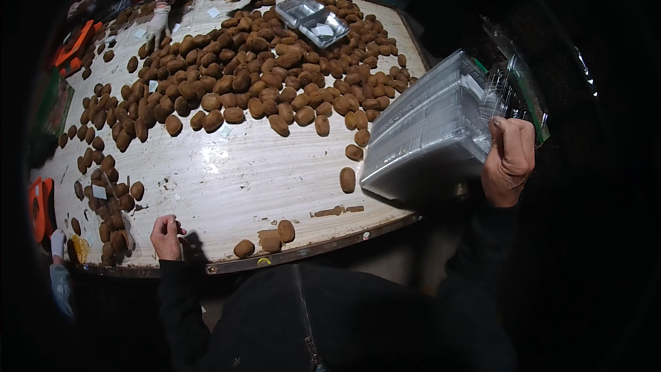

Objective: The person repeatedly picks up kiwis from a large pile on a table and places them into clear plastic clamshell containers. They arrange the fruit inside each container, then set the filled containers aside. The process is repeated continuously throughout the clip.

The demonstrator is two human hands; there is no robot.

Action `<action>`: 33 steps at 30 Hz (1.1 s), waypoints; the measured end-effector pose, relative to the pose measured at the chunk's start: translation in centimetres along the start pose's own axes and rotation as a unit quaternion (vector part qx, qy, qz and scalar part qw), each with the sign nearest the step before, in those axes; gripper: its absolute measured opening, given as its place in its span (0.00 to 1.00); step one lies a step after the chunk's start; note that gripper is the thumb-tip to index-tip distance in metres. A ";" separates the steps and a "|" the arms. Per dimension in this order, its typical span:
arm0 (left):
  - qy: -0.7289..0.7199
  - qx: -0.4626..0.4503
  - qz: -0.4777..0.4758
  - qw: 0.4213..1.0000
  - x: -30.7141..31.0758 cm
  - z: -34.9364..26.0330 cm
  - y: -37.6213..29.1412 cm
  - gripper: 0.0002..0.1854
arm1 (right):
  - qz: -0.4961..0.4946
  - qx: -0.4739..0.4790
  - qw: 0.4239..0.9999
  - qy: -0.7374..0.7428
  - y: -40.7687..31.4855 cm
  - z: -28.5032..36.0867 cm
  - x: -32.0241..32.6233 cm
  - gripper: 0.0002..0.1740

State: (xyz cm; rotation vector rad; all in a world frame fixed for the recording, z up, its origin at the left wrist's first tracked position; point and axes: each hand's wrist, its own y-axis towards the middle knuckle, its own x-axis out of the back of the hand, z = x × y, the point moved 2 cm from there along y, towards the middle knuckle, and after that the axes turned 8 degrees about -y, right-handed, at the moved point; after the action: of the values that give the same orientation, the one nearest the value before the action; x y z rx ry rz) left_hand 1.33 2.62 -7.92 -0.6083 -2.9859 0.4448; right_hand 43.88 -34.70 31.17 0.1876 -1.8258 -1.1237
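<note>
My right hand (508,160) has its fingers closed on the edge of a clear plastic clamshell container at the right end of a tall nested stack of containers (423,129). The stack lies tilted at the table's right edge. Over the near left part of the table (232,181) is my left hand (168,237), holding nothing, its fingers loosely curled. A large heap of brown kiwifruit (242,80) spreads across the far half. Three kiwifruit (279,237) lie near the front edge between my hands. To the left of my left hand, a clear container (126,232) lies among more kiwifruit.
An open clear clamshell (323,28) with white slips sits on the heap. Across the table, a person's gloved hands (158,25) touch kiwifruit. Another gloved hand (58,244) is at the far left. Orange tape dispensers (41,209) stand along the left edge.
</note>
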 end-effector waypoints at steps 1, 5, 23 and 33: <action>0.011 0.026 -0.012 1.000 -0.6 -0.7 -0.7 0.11 | -0.004 0.035 0.999 0.021 0.2 1.4 -0.4 0.15; -0.074 -0.004 0.111 0.991 -6.2 -4.7 -2.8 0.14 | 0.041 0.124 0.988 0.086 -0.4 8.3 -4.0 0.11; -0.141 0.101 -0.042 0.984 -4.2 3.3 4.9 0.10 | 0.246 0.106 0.884 0.383 -22.4 27.1 -20.6 0.25; -0.170 0.053 -0.051 0.983 0.1 4.3 6.5 0.10 | 0.514 -0.186 0.831 -0.100 -25.7 11.8 -28.5 0.33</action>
State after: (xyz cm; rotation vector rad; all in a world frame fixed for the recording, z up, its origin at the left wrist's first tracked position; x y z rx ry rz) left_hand 3.17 7.19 -13.90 -0.4013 -3.2613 0.7664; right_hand 41.74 -26.32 -8.01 -1.0664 -1.4604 -0.6673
